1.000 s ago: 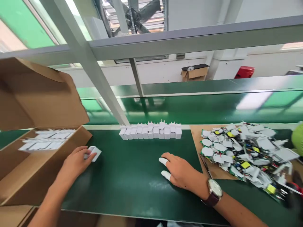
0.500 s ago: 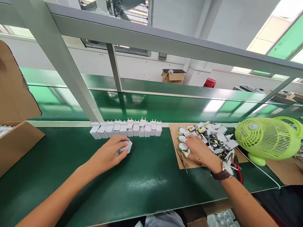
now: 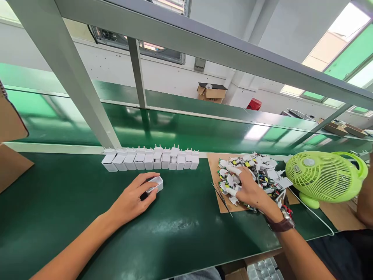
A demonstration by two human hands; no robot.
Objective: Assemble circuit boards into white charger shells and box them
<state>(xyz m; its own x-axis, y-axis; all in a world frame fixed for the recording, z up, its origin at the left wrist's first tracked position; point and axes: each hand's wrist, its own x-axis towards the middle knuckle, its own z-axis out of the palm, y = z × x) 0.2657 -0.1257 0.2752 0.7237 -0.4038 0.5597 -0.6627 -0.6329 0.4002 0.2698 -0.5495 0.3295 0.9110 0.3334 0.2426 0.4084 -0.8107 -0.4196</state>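
My left hand (image 3: 132, 198) rests on the green table with its fingers closed round a white charger housing (image 3: 155, 184). Behind it a row of several white charger housings (image 3: 151, 159) stands along the table's far edge. My right hand (image 3: 247, 188), with white finger cots and a wristwatch, lies on a pile of small circuit boards and white parts (image 3: 256, 173) heaped on a brown cardboard sheet (image 3: 223, 204). Its fingers are spread over the pile; whether they pinch a part I cannot see.
A lime-green desk fan (image 3: 323, 175) stands right of the pile, its white cord trailing toward the table edge. A cardboard box (image 3: 11, 165) sits at the far left. Thin tweezers (image 3: 222, 198) lie on the cardboard sheet. A grey frame post (image 3: 78, 89) rises behind the row.
My view swung right, so the cardboard box slid out to the left. My left hand carried the white housing from beside the box to the table's middle. My right hand moved onto the pile.
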